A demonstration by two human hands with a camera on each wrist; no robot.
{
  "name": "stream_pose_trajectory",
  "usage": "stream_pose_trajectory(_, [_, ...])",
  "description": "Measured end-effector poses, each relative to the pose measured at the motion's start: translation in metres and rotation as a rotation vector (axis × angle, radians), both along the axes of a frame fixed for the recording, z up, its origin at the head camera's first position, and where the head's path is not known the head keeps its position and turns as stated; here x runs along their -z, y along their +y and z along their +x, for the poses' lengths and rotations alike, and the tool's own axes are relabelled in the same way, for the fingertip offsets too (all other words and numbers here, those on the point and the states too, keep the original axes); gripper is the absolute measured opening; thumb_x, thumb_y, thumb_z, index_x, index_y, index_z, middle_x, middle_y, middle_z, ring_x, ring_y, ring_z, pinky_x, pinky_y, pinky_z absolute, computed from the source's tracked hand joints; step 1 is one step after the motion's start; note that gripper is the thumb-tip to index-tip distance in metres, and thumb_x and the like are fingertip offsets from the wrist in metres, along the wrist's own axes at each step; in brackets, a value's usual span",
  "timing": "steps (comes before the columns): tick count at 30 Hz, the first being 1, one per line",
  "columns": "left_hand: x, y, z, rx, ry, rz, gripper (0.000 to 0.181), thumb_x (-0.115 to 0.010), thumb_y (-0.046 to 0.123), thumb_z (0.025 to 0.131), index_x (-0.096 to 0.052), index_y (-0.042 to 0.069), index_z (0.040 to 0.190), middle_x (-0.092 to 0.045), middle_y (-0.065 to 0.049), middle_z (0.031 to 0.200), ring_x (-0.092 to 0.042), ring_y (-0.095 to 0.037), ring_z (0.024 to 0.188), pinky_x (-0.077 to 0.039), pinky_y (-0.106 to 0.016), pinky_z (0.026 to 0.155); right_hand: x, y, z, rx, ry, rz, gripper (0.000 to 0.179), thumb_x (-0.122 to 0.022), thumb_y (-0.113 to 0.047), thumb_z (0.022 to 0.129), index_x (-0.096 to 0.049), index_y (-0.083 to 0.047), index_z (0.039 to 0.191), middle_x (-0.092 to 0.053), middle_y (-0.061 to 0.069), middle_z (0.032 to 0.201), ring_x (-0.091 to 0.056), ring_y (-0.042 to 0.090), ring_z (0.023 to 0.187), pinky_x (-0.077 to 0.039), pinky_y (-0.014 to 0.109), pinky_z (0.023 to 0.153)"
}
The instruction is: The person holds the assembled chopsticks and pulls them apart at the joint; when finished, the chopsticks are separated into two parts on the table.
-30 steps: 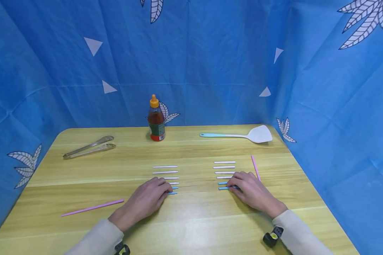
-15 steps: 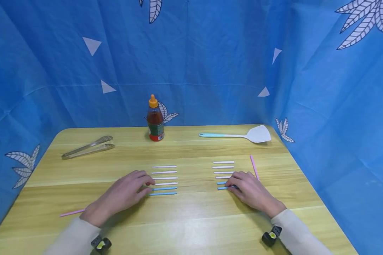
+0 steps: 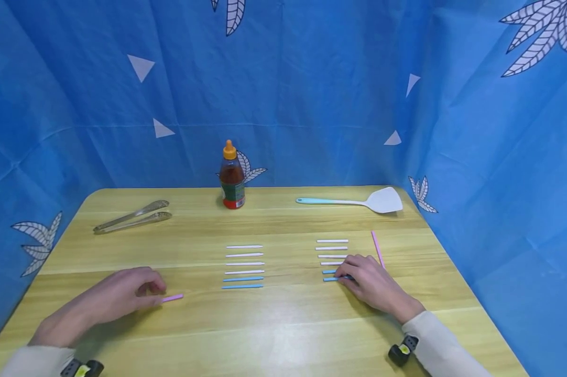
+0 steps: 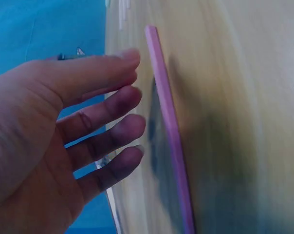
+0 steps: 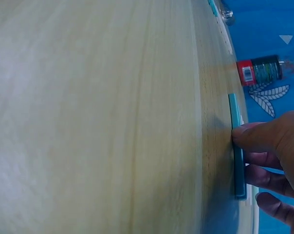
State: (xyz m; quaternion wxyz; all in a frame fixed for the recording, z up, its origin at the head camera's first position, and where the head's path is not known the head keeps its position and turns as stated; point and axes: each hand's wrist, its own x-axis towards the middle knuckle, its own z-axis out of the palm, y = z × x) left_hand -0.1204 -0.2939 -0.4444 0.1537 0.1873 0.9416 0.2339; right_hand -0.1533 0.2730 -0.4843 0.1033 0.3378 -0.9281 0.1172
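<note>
My left hand (image 3: 123,296) hovers over the pink stick (image 3: 174,298) at the table's left side, covering most of it in the head view. In the left wrist view its fingers are loosely curved beside the pink stick (image 4: 167,112), with a gap between. My right hand (image 3: 370,283) is at the lower end of the right-hand column of short sticks. Its thumb and fingers pinch the nearest blue stick (image 5: 238,170) from both sides. Another blue stick (image 3: 328,272) lies just behind it. To the left, a column has white sticks (image 3: 244,263) above two blue sticks (image 3: 242,286).
A second pink stick (image 3: 378,248) lies right of the right column. Along the back stand or lie metal tongs (image 3: 132,217), a sauce bottle (image 3: 232,180) with an orange cap and a white spatula (image 3: 382,200). A blue curtain (image 3: 274,78) hangs behind the wooden table (image 3: 283,330).
My left hand has left the blue sticks of the left column and moved left to the pink stick. The right hand stays in place at the right column's blue sticks.
</note>
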Motion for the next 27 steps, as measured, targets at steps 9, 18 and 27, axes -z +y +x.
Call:
stream_pose_trajectory(9, [0.012,-0.008,0.004,0.020,-0.069,0.032,0.013,-0.084,0.017,0.095,-0.072,0.023,0.098,-0.066,0.014,0.087,-0.054,0.002,0.076,-0.047,-0.024,0.067,0.001,0.001,0.001,0.003,0.004,-0.006,0.013,-0.087,-0.015,0.093,-0.081,-0.020,0.103,-0.075,-0.007,0.103,-0.071,0.014,0.096,-0.053,0.037,0.079])
stream_pose_trajectory(18, [0.012,0.007,0.002,0.062,0.059,-0.009,0.014,-0.082,0.017,0.097,-0.072,0.027,0.098,-0.062,0.020,0.086,-0.052,0.005,0.076,-0.047,-0.023,0.067,0.001,0.000,0.001,0.003,0.004,-0.013,0.013,-0.087,-0.014,0.093,-0.080,-0.020,0.103,-0.074,-0.008,0.101,-0.069,0.012,0.091,-0.052,0.035,0.077])
stream_pose_trajectory(27, [0.010,0.066,0.003,0.190,0.164,0.069,0.017,-0.080,0.015,0.099,-0.072,0.030,0.102,-0.063,0.023,0.092,-0.055,0.007,0.082,-0.052,-0.023,0.071,-0.001,-0.001,0.002,-0.025,0.047,-0.050,0.014,-0.087,-0.017,0.093,-0.081,-0.020,0.105,-0.074,-0.008,0.103,-0.069,0.012,0.093,-0.055,0.038,0.080])
